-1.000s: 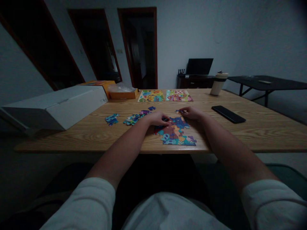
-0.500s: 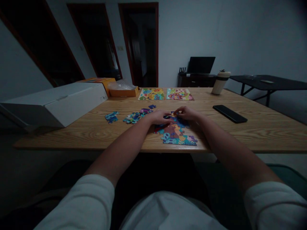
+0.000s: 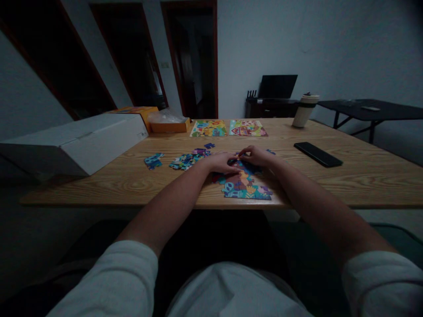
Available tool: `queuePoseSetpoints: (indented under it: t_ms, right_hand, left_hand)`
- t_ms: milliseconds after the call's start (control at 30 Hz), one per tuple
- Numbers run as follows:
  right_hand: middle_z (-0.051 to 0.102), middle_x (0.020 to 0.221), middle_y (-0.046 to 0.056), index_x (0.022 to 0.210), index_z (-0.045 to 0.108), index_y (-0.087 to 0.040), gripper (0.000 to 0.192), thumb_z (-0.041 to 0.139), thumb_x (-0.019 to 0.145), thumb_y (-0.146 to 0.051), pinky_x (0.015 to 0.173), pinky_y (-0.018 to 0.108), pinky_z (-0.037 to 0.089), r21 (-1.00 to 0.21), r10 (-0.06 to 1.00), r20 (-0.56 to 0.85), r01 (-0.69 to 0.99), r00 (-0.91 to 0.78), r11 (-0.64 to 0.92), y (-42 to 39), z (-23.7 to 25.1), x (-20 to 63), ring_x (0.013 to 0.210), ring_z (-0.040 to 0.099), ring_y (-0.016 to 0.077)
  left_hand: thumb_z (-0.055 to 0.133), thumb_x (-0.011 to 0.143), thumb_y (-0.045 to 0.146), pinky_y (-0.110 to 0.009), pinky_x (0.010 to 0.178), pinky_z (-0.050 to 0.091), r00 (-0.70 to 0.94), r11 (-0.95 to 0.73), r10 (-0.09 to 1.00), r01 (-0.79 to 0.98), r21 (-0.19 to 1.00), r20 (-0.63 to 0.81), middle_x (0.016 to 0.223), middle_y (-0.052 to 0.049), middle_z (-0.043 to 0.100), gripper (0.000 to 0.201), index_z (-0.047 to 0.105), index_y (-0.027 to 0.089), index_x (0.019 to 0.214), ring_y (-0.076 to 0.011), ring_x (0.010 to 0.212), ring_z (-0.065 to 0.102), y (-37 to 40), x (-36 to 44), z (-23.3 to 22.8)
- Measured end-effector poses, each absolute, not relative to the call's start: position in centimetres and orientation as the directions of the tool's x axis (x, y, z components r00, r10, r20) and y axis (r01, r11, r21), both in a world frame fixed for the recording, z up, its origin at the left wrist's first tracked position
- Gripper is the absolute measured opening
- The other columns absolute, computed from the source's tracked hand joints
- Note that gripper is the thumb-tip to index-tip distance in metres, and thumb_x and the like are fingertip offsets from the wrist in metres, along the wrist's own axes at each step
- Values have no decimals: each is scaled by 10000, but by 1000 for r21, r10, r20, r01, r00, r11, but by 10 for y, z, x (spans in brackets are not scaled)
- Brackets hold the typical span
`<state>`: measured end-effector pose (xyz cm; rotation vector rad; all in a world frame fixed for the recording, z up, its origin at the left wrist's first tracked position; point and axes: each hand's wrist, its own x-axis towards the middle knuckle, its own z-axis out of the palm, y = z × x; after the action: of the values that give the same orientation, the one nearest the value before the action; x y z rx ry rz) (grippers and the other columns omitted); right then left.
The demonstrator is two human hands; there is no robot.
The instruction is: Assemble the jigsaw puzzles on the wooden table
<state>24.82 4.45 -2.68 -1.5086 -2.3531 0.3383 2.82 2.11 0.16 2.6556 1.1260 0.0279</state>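
Note:
A partly assembled jigsaw puzzle (image 3: pixel 243 184) lies near the front edge of the wooden table, its lower rows in teal, brown and orange. My left hand (image 3: pixel 223 163) rests on its upper left, fingers bent over it and thumb lower down, gripping that part. From the right, my right hand (image 3: pixel 256 155) pinches at the puzzle's far edge, fingertips meeting those of my left hand. A small puzzle piece seems to be between them, mostly hidden. Left of my hands lies a pile of loose puzzle pieces (image 3: pixel 188 160). A blue piece (image 3: pixel 271 152) shows behind my right wrist.
Joined pieces (image 3: pixel 153 161) and a single dark blue piece (image 3: pixel 209 145) lie farther left. A white box (image 3: pixel 105 141) and an orange tray (image 3: pixel 170 127) stand at the left. Two finished pictures (image 3: pixel 209 128) lie at the back. A phone (image 3: pixel 317 154) and a cup (image 3: pixel 304 112) are at the right.
Both hands stay at the puzzle's far edge, with only slight finger shifts. A blue piece behind my right wrist has come into sight. The view has tilted a little.

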Motion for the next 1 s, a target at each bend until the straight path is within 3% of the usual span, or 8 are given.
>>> queuePoseSetpoints:
  t_ms: [133, 267, 533, 667, 833, 1000]
  right_hand:
    - [749, 995, 78, 1134, 723, -211, 312, 587, 903, -371, 735, 265, 497, -391, 934, 134, 848, -332, 358, 45, -32, 245, 787, 676, 194]
    - [740, 1062, 91, 1130, 722, -221, 301, 609, 885, -352, 834, 285, 493, -361, 939, 171, 867, -300, 343, 45, -33, 242, 947, 675, 229]
    - [708, 1164, 109, 1167, 709, -249, 352, 571, 895, -424, 969, 385, 452, -309, 949, 159, 899, -272, 309, 41, -30, 241, 1104, 631, 298]
    - [570, 1394, 106, 1321, 613, -298, 463, 499, 920, -498, 1078, 542, 335, -270, 965, 134, 929, -225, 254, 42, -36, 240, 1306, 476, 360]
    - [330, 1581, 41, 1477, 420, -382, 532, 401, 956, -491, 1085, 716, 154, -188, 970, 34, 952, -240, 242, 40, -43, 237, 1441, 219, 431]
    - [334, 1576, 24, 1505, 384, -346, 538, 368, 975, -437, 1122, 656, 178, -214, 963, 15, 939, -271, 267, 36, -41, 233, 1426, 288, 392]
  left_hand:
    - [526, 801, 728, -410, 1130, 283, 693, -677, 719, 715, 176, -50, 1530, -81, 409, 846, 398, 250, 1487, -320, 1382, 373, 19, 32, -3]
    - [468, 833, 726, -458, 1164, 214, 693, -681, 717, 719, 142, -72, 1593, -23, 299, 794, 362, 308, 1501, -334, 1443, 264, 19, 35, -7]
    - [417, 876, 690, -495, 1180, 158, 695, -682, 711, 718, 139, -107, 1612, -48, 232, 804, 274, 263, 1541, -342, 1472, 188, 16, 39, -7]
    - [391, 862, 732, -530, 1180, 114, 679, -664, 720, 734, 141, -144, 1625, -30, 181, 836, 230, 289, 1553, -369, 1475, 152, 17, 39, -7]
    - [419, 844, 742, -519, 1176, 132, 648, -628, 745, 761, 161, -161, 1619, -73, 207, 879, 189, 290, 1562, -371, 1478, 142, 13, 38, -4]
    - [435, 833, 755, -531, 1159, 178, 611, -590, 775, 791, 161, -160, 1612, -135, 206, 914, 195, 260, 1563, -394, 1474, 134, 7, 37, 1]
